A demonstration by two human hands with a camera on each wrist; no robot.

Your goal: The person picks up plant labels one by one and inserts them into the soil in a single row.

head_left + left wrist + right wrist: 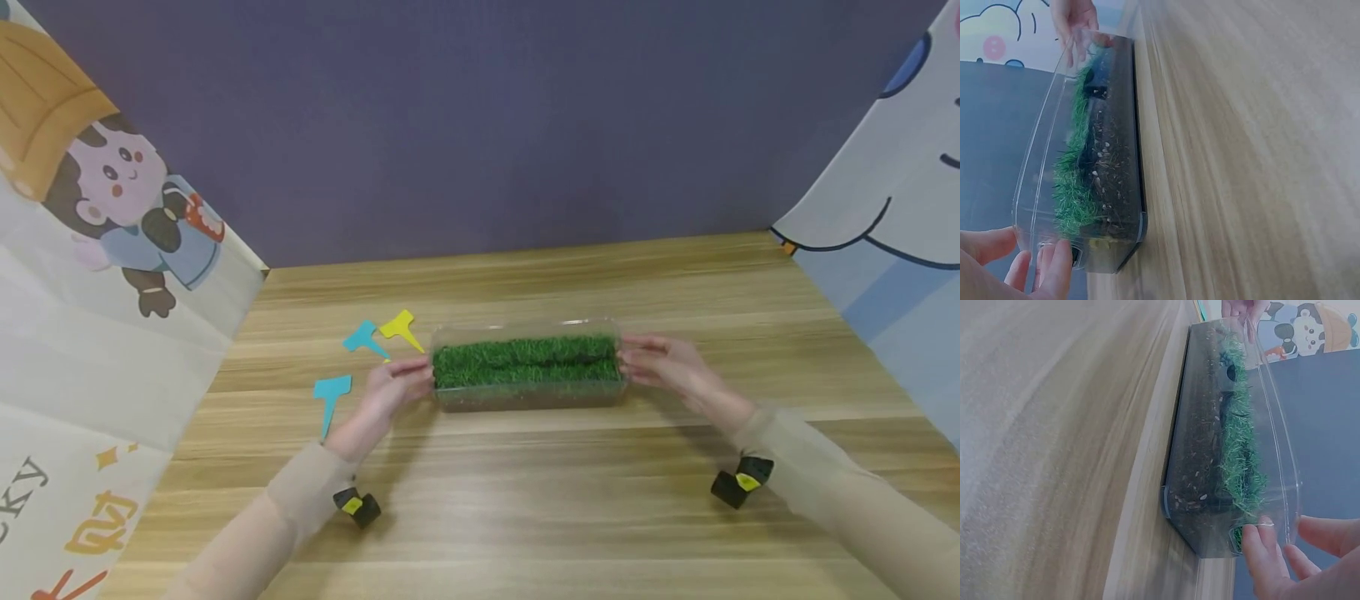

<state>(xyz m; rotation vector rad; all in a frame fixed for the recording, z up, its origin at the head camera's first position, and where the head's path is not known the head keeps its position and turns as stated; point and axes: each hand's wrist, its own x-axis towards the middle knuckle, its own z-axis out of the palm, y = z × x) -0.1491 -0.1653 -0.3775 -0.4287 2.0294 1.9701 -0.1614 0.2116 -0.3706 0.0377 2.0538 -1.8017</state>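
Observation:
A clear plastic planter box (530, 400) sits on the wooden table, with dark soil (1113, 169) showing through its wall and two strips of green artificial grass (525, 350) on top. My left hand (393, 387) grips its left end, the thumb at the upper rim and fingertips (1060, 259) at the end wall near a small opening. At the right end my right hand (667, 367) holds it the same way, with fingertips (1254, 540) against the end wall and the thumb by the rim. The side wrist views show the box upright.
Left of the box lie a yellow T-shaped plant label (402, 327), a blue label (365, 338) and another blue label (332, 393) nearer my left forearm. A dark blue panel (510, 133) rises behind the wooden table (525, 500). Cartoon-printed sheets (150, 225) flank it.

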